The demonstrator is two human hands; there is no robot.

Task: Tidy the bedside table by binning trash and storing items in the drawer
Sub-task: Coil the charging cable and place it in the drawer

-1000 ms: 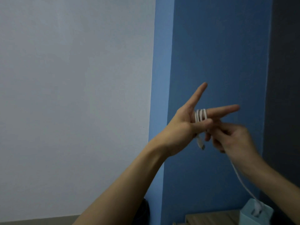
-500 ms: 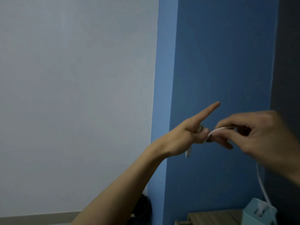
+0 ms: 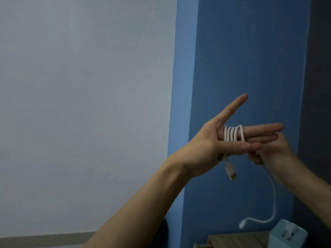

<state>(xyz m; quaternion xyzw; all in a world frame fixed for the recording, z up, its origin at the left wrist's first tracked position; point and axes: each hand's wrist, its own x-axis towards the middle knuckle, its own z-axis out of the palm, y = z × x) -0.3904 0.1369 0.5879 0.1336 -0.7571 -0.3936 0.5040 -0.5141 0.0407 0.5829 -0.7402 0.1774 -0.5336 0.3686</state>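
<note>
I hold both hands up in front of the blue wall. A white charging cable (image 3: 232,135) is wound in several loops around the outstretched fingers of my left hand (image 3: 211,145), whose thumb presses on the loops. One plug of the cable dangles below that palm. My right hand (image 3: 272,149), blurred by motion, grips the free run of cable just behind the left fingers. The loose end hangs down and curls left above the table.
The wooden bedside table (image 3: 236,238) shows at the bottom right, with a light blue tissue box (image 3: 284,235) on it. A dark object (image 3: 161,233) sits low by the wall corner. A white wall fills the left.
My right hand has swung back in behind the left fingers, and more loops lie on them. The free tail is shorter and has lifted off the tissue box.
</note>
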